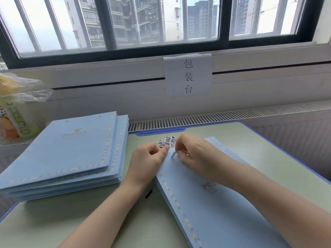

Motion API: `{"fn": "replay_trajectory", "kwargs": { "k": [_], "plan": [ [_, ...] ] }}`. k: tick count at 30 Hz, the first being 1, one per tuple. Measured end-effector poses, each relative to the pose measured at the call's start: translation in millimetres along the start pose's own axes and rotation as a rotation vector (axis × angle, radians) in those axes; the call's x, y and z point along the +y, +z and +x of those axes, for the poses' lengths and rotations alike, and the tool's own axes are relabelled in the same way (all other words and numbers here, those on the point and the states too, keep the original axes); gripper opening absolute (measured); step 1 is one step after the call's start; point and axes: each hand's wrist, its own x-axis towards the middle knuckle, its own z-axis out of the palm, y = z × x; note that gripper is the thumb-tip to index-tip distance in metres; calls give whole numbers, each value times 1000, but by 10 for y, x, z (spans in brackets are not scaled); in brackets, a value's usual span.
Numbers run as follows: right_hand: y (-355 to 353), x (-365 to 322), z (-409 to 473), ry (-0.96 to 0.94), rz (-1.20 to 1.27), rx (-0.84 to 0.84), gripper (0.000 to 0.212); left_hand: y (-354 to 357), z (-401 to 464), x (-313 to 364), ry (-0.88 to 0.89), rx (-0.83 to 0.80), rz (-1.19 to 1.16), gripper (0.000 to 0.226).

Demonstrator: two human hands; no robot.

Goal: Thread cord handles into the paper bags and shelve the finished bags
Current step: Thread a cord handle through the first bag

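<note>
1. Looking down from the head view, one flat light-blue paper bag (206, 203) lies at a slant on the pale green table (89, 221), its top edge pointing away toward the window.
2. Two hands work at that top edge. The left hand (148, 158) has its fingers curled and pinches the bag's upper corner, thumb pressed on the paper.
3. The right hand (193, 154) has its fingertips bunched and pinches one blue-grey cord (173, 154) where it meets the bag near the top edge.
4. Just beyond the two hands sits one small heap of spare cords (167, 141), twisted and pale with dark tips; the number in the heap is too tangled to count.
5. One short black piece (149, 194) lies on the table beside the bag's left edge, near the left wrist; what it is cannot be told.
6. At the left stands one stack of flat bags (68, 154), the same blue with a gold border and the word PRINCE on top. Several layers show at its edge, but an exact count cannot be made. It stands apart from the bag in hand.
7. One drink carton (14, 120) with a clear plastic bag (28, 88) over it sits at the far left.
8. One paper sign (188, 76) with three characters hangs below the window (161, 20).
</note>
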Motion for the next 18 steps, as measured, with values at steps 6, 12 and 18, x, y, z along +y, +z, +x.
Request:
{"fn": "replay_trajectory", "kwargs": {
  "k": [6, 12, 18],
  "plan": [
    [-99, 2, 0, -34, 217, 339, 5, 11, -33, 50, -27, 61, 301, 40],
    [-199, 42, 43, 73, 472, 571, 12, 3, -104, 133, 134, 17, 669, 26],
    [-49, -47, 10, -48, 288, 449, 19, 147, -226, 227, 363, -33, 282, 32]
  ]
}}
